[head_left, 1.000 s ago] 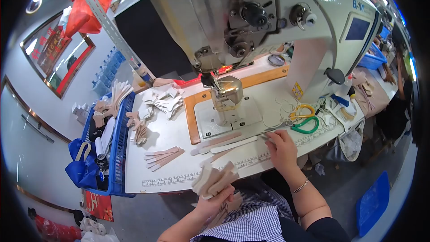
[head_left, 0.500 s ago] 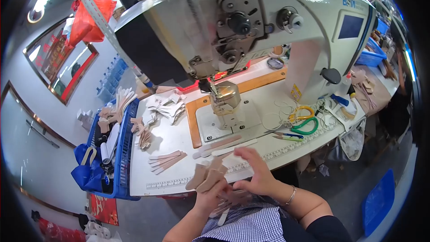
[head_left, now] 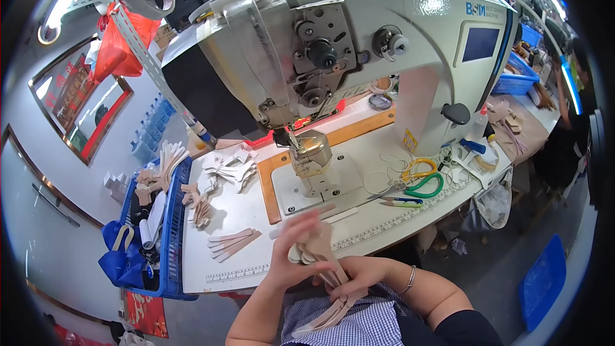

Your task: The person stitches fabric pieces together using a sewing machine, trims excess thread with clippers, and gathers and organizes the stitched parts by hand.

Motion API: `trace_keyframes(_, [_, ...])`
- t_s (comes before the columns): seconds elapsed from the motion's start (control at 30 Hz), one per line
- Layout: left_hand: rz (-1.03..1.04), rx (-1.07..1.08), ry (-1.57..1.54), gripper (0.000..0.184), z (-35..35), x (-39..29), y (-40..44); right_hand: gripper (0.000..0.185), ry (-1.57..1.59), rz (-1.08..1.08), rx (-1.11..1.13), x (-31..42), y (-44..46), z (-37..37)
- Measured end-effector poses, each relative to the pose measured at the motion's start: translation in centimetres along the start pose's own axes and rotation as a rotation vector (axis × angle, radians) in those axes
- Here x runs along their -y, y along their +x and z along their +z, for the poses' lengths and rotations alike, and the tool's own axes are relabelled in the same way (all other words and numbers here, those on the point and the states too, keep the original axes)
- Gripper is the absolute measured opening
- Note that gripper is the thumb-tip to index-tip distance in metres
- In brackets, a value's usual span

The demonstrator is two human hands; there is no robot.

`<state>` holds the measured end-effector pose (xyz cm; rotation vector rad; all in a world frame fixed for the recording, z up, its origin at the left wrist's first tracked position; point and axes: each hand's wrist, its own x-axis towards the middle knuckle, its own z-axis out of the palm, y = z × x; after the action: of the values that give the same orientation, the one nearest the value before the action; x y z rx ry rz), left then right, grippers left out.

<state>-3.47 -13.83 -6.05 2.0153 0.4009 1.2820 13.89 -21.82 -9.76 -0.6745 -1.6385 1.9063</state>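
Note:
My left hand (head_left: 291, 250) is wrapped round the upper end of a bundle of beige and white strip pieces (head_left: 334, 275), its fingers blurred by motion. Lower on the same bundle, my right hand (head_left: 362, 275) grips the strips, whose loose ends hang over the checked apron (head_left: 359, 327). Beyond the hands, a few flat strips (head_left: 343, 215) lie on the white table (head_left: 256, 266) in front of the sewing machine's needle area (head_left: 312, 154). A fanned set of strips (head_left: 234, 243) rests to the left.
White pieces (head_left: 234, 170) and beige pieces (head_left: 200, 208) lie left of the machine. A blue basket (head_left: 172, 243) stands at the table's left edge. Green-handled scissors (head_left: 426, 186), yellow-handled scissors (head_left: 419, 168) and a pen (head_left: 403, 202) are on the right.
My right hand has left the table by the scissors and come down to the bundle. My left hand has moved up round the bundle's upper end. The view has shifted slightly.

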Motion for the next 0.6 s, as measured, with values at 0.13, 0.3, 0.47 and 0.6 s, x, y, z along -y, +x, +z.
trace_keyframes(0.13, [0.042, 0.199, -0.038, 0.076, 0.6, 1.0, -0.6, 0.05, -0.031, -0.046, -0.054, -0.4, 0.1, -0.2])
trace_keyframes(0.3, [-0.088, -0.02, -0.56, 0.101, 2.4, 0.3, -1.0, 0.041, 0.28, 0.071, -0.199, -0.3, 0.1, 0.7])
trace_keyframes(0.47, [0.194, 0.413, -0.338, 0.111, 0.7, 4.7, -2.0, 0.027, 0.341, 0.019, -0.143, -1.7, 1.2, 1.0])
trace_keyframes(0.6, [-0.268, -0.123, -0.883, 0.077, 2.5, 0.4, -1.5, 0.027, 0.497, -0.041, -0.092, -2.1, 1.0, 0.9])
